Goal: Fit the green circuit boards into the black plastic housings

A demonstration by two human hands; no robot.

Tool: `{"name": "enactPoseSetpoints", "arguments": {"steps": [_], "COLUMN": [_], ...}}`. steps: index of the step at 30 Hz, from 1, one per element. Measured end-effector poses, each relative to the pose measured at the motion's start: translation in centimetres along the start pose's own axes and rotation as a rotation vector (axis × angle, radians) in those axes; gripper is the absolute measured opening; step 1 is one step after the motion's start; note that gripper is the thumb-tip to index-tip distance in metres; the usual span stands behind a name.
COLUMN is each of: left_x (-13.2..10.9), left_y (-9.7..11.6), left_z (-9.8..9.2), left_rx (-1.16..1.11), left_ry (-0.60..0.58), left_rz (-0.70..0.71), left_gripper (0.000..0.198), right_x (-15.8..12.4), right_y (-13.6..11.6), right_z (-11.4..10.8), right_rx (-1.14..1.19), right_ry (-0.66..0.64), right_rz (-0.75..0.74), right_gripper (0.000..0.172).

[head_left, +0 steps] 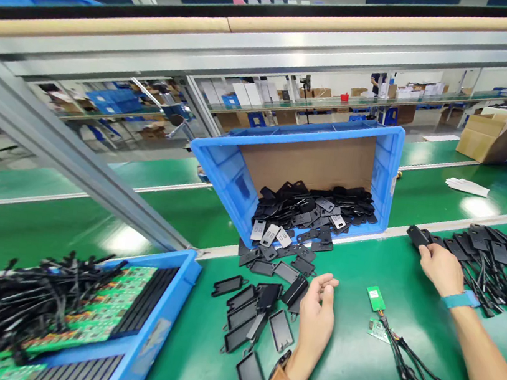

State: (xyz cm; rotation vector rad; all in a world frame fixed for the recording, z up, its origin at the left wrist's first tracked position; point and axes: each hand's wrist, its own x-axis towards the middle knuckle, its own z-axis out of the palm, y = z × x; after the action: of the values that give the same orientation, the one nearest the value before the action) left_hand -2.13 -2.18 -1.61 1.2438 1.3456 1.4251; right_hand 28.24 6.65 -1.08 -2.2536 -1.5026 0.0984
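Observation:
My left hand [315, 318] rests on the green bench with its fingers curled loosely and nothing in them, right beside a scatter of black plastic housings [260, 304]. My right hand [438, 266] reaches to the right and grips a black housing [418, 236] at the edge of a pile of black cabled parts [499, 256]. Between the hands lies a small green circuit board [375, 298] with black cables [417, 370] running toward me.
A blue bin [386, 165] tipped on its side spills black housings [311, 214] onto the bench. At the lower left a blue tray [164, 322] holds green boards and tangled black cables [6, 300]. A cardboard box [492, 135] and white gloves [467, 187] sit on the far conveyor.

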Motion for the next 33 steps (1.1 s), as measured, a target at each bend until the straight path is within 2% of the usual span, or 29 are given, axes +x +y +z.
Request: {"name": "enactPoseSetpoints", "arguments": {"steps": [3, 6, 8, 10, 12, 14, 17, 20, 22, 24, 27, 30, 33], "left_x": [0.2, 0.6, 1.0, 1.3, 1.6, 1.8, 1.9, 1.8, 1.7, 1.7, 1.7, 1.9, 2.1], "left_y": [0.4, 0.7, 0.8, 0.9, 0.9, 0.9, 1.2, 1.6, 1.8, 1.9, 1.8, 1.4, 1.2], "left_z": [-0.6, -1.5, -2.2, -2.9, -3.4, -3.7, -4.0, -3.9, -3.9, -3.8, -3.8, -3.9, -3.4], "left_rx": [0.298, 0.755, 1.042, 1.251, 1.380, 1.451, 1.498, 1.514, 1.518, 1.513, 1.465, 1.241, 0.707], "left_ry": [0.025, 0.072, 0.107, 0.112, 0.087, 0.077, 0.085, 0.074, 0.069, 0.065, 0.061, 0.125, 0.174], "left_rz": [0.176, 0.300, 0.273, 0.205, 0.146, 0.109, 0.076, 0.046, 0.017, -0.015, -0.031, 0.046, 0.111], "left_gripper": [0.024, 0.030, 0.032, 0.029, 0.024, 0.022, 0.020, 0.021, 0.023, 0.025, 0.024, 0.028, 0.038], "right_x": [0.3, -0.4, -1.1, -1.8, -2.5, -3.4, -4.9, -6.7, -7.7, -8.3, -8.5, -8.3, -8.4], "right_y": [1.0, 0.3, -0.6, -1.7, -2.8, -3.9, -5.1, -6.1, -6.6, -7.0, -7.4, -7.6, -7.9], "right_z": [-0.2, -0.5, -0.7, -0.9, -1.0, -1.0, -0.9, -0.8, -0.8, -0.8, -0.6, -0.1, 0.2], "right_rx": [-0.122, -0.213, -0.268, -0.260, -0.180, -0.096, -0.034, -0.058, -0.121, -0.155, -0.052, 0.228, 0.624], "right_ry": [-0.039, -0.001, 0.106, 0.177, 0.138, 0.007, -0.246, -0.436, -0.517, -0.561, -0.595, -0.678, -0.876], "right_rz": [0.053, 0.056, -0.016, -0.156, -0.300, -0.388, -0.446, -0.460, -0.445, -0.432, -0.444, -0.430, -0.302], "right_gripper": [0.040, 0.040, 0.040, 0.039, 0.035, 0.032, 0.034, 0.042, 0.045, 0.040, 0.028, 0.029, 0.035]}}
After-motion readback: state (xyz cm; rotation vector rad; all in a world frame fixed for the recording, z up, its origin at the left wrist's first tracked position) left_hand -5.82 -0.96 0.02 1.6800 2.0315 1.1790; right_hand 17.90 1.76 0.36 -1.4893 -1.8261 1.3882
